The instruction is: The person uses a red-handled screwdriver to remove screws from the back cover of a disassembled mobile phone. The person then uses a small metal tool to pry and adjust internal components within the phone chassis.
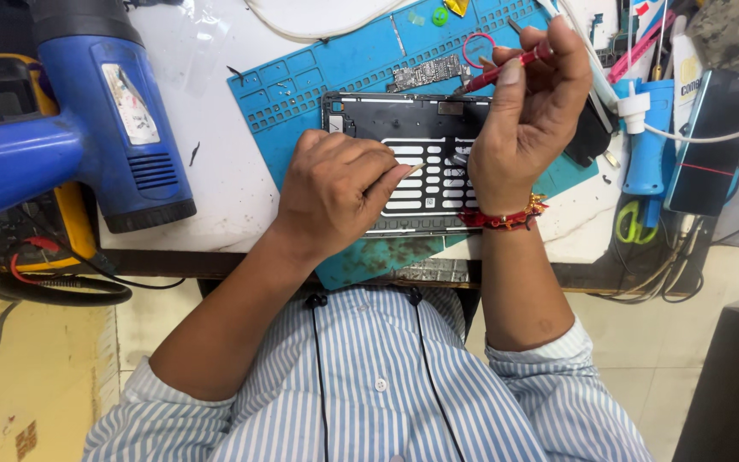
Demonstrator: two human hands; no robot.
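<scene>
**Opened phone frame held on the repair mat, red tool in the right hand**

The phone frame [425, 175] lies flat on the blue repair mat [301, 94], its inner side facing up and its slotted white pattern exposed. The mat rests on the white bench top [215, 180].

The left hand [335, 188] rests on the left part of the frame. Its fingers are curled together, and the thumb tip presses against the slotted area. Whether anything sits between the thumb and fingers cannot be determined.

The right hand [528, 111] is raised above the right part of the frame. Its fingers are clamped on a slim red tool [506, 68], which slants down to the left, toward the top edge of the frame. A red bead bracelet [502, 218] circles the right wrist.

A small circuit board [425, 74] lies on the mat just above the frame, with a pink ring [478, 50] near it. A blue heat gun [87, 120] stands well to the left of the mat. A blue bottle with a white nozzle [647, 137] and a dark phone [712, 141] sit to the right.
</scene>
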